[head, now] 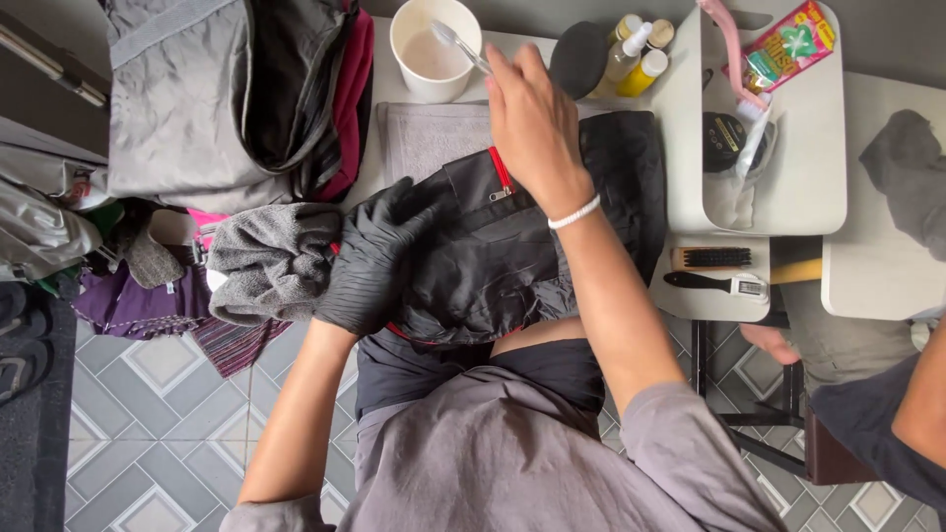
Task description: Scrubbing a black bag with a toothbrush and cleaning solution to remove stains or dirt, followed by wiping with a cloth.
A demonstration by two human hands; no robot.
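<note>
- A white counter (394,94) is carrying everything, with a grey folded towel (429,138) lying flat on it.
- A large grey backpack (197,99) with a dark red lining is gaping open at the upper left; what it is holding cannot be told.
- A black fabric bag with red trim (493,256) is lying across the person's lap and the counter edge.
- A white moulded tray (798,187) is holding a round black tin (724,140) and a green and red packet (788,44).
- The left hand (370,261), wearing a black glove, is pressing open-fingered on the black bag, beside a crumpled grey cloth (271,261).
- The bare right hand (532,123) is closing its fingers around a clear-handled toothbrush (458,44).
- A white paper cup (434,49) is holding pale liquid, and the brush head is dipping inside it.
</note>
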